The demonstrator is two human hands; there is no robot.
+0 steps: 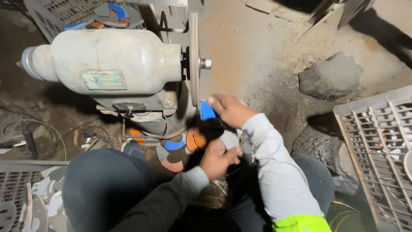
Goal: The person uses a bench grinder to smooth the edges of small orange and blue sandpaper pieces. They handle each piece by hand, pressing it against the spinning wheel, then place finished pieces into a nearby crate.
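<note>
Grinding step in hand: right hand (229,109) pressing blue piece (207,111) against grinding wheel (194,60) at 12 o'clock, left hand (216,159) closed on grey piece (229,139) at 6 o'clock, needing steady pressure next.

Blue-handled piece (207,111) pressed against grinding disc's (194,60) lower edge, upright, partly hidden

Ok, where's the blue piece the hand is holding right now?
In the head view, the blue piece sits near centre, pinched in the right hand against the lower edge of the grinding wheel, above the left hand.
</note>
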